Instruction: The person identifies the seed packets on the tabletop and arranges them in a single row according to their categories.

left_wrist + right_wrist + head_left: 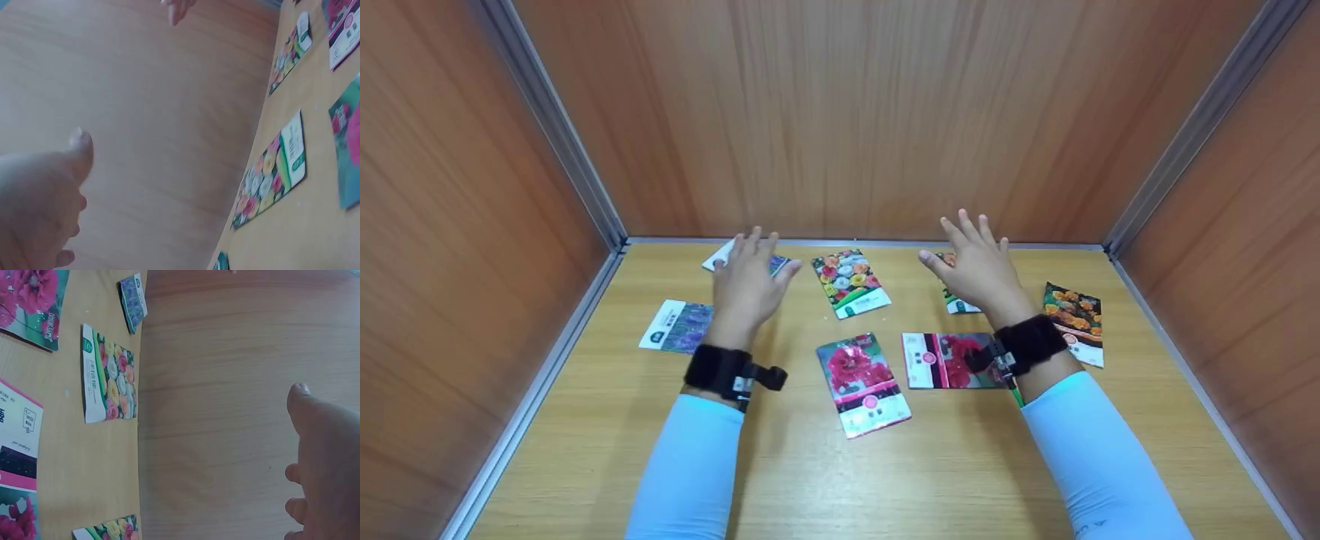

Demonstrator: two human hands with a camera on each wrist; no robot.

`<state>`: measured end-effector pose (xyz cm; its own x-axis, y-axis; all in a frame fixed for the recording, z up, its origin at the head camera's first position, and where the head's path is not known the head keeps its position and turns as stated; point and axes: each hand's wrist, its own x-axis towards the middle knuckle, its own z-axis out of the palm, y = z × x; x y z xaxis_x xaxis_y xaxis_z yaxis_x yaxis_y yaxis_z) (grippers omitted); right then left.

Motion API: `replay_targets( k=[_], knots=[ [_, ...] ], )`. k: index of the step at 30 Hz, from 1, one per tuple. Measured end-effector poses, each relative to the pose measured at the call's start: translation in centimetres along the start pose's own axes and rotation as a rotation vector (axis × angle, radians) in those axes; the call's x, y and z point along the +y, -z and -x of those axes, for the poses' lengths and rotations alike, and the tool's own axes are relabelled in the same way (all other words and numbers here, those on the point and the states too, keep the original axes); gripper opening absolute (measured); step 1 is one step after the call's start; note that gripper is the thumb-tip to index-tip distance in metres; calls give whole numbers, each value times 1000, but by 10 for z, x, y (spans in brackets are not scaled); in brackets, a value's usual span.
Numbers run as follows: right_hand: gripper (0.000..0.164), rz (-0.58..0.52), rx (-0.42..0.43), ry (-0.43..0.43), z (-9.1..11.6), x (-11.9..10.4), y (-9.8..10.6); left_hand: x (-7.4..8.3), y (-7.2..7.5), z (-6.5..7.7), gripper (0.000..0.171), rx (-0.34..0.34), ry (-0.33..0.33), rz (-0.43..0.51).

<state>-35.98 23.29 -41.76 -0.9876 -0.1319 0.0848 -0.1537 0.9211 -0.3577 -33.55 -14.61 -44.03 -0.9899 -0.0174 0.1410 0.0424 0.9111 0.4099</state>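
Several flower-picture packets lie spread on the wooden table. My left hand [748, 289] hovers with spread fingers over the left side, overlapping a lavender packet [679, 327] and partly covering a blue-and-white packet [720, 256] at the back. My right hand [979, 270], fingers spread, is raised over the right side and hides part of a mixed-flower packet [960, 306]. Both hands hold nothing. Between them lies another mixed-flower packet [851, 283]. Nearer are two pink-flower packets, one upright in view [864, 386], one sideways [949, 361] and partly behind the right wrist camera.
An orange-flower packet [1074, 324] lies at the right, near the side wall [1237, 247]. Wooden panels with grey metal edging enclose the table [810, 480] at the left, right and back [840, 127]. Black camera straps circle both wrists.
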Motion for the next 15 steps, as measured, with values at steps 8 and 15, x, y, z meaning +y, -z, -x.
replay_targets(
  k=[8, 15],
  knots=[
    [94, -52, 3, -13, 4, 0, -11, -73, 7, 11, 75, -139, 188, -13],
    [94, -89, 4, -5, 7, -3, -26, -121, -3, 25, 95, -242, 487, 40]
  ],
)
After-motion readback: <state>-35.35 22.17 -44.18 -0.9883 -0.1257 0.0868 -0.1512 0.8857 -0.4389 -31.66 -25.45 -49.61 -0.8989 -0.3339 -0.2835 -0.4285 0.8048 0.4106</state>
